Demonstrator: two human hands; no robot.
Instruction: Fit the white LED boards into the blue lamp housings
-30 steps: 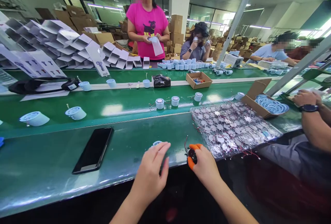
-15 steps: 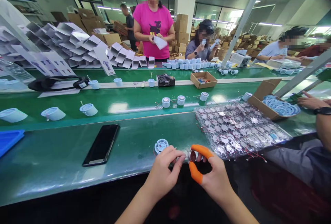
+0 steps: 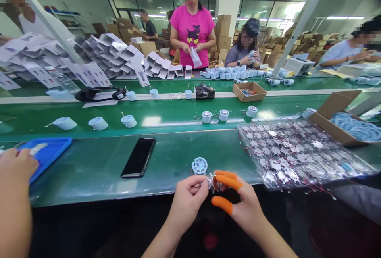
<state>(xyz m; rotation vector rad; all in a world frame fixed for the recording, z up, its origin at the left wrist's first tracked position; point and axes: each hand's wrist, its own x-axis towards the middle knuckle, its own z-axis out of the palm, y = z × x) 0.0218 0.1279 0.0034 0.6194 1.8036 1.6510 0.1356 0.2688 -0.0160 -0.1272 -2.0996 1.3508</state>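
Observation:
My left hand [image 3: 187, 202] and my right hand [image 3: 241, 204] meet at the near edge of the green bench, both pinched on a small round metal part [image 3: 212, 181] with thin wires. Orange finger cots cover my right thumb and two fingers. A pale blue round housing [image 3: 199, 166] lies on the bench just beyond my fingertips, touched by neither hand. A clear tray [image 3: 300, 151] full of small star-shaped parts with red wires lies to the right.
A black phone [image 3: 138, 157] lies left of my hands. Another person's hand [image 3: 14, 170] reaches a blue tray [image 3: 47, 153] at far left. Blue housings dot the green conveyor [image 3: 166, 119]. A cardboard box [image 3: 342, 121] of blue rings stands right. Workers stand across the line.
My view has swung left. My hands have drawn closer together on the small metal part, and a neighbour's hand and the blue tray have come into view at left.

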